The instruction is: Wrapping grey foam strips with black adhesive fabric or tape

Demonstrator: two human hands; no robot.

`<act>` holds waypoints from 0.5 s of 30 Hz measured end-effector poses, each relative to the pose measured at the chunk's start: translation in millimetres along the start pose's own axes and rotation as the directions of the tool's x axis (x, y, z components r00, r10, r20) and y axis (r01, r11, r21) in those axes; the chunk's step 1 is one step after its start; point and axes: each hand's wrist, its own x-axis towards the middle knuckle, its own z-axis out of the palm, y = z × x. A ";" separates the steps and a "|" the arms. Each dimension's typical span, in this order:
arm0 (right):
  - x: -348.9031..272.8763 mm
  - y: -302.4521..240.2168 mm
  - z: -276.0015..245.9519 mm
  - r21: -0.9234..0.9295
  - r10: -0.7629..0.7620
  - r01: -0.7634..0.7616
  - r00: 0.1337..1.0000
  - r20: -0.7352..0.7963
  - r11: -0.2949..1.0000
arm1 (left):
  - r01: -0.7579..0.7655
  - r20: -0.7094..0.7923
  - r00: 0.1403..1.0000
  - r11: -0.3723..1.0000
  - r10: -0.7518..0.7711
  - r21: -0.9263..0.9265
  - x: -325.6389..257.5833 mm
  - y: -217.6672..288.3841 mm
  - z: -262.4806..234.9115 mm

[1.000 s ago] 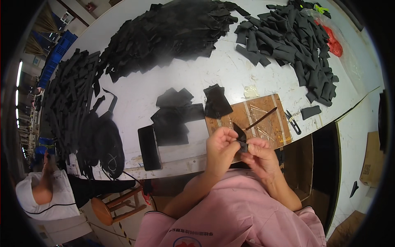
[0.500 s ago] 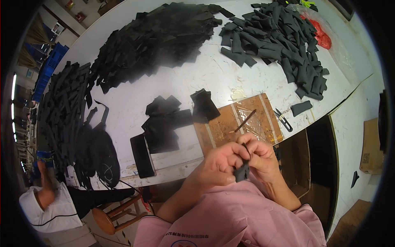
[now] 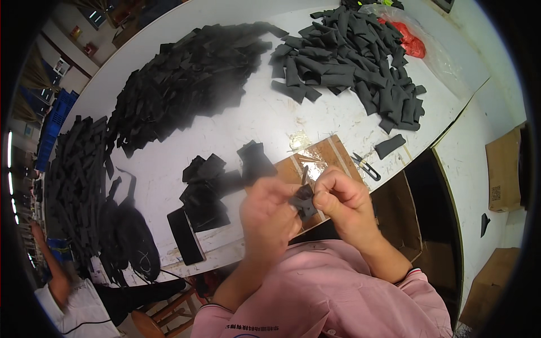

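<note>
White worktable [image 3: 265, 127] spreads out past the fingers. Biggest heap on it, flat black fabric pcs [image 3: 186, 73], lies up & L of them; a pile of dk-grey fabric tubes [image 3: 360, 70] is up & R. Closer in, a brown board [image 3: 336, 155] sits just beyond the fingertips.

L hand [image 3: 269, 217] & R hand [image 3: 346, 205] meet in front of the board. L hand is blurred: thumb & fingers look closed on the L side of a small fabric pc [image 3: 305, 205], exact grip unclear. R thumb & index press together, pinching its R edge.

Step in hand, my guess: working the pc by fingertip, prob. folding or turning it. Next move calls for a firm hold one side while the other fingers shift the cloth.

Black-handled snips [image 3: 366, 167] lie R of the fingers. The pc, btwn both sets of fingertips, is dk grey, matte, soft-looking, bent, w/ a blacker part at top. Thin dark stick [image 3: 305, 174] shows just past it; can't tell if touching.
</note>
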 end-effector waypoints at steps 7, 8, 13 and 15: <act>21.6 -61.0 -3.9 -0.030 -0.237 0.251 0.943 0.233 0.968 | 0.195 0.503 0.862 0.960 -0.068 -0.203 21.8 45.2 21.0; 22.8 -64.9 -1.6 -0.088 -0.299 0.329 0.921 0.251 0.940 | 0.172 0.523 0.852 0.955 -0.021 -0.243 19.2 44.0 20.8; 41.1 -43.6 -10.0 0.133 -0.001 -0.029 0.975 0.220 0.991 | 0.226 0.632 0.775 0.937 -0.007 -0.267 32.3 32.2 5.5; 51.0 -14.9 -17.9 0.256 0.246 -0.294 0.947 0.205 0.921 | 0.521 0.493 0.822 0.725 -0.285 -0.451 39.1 32.9 7.1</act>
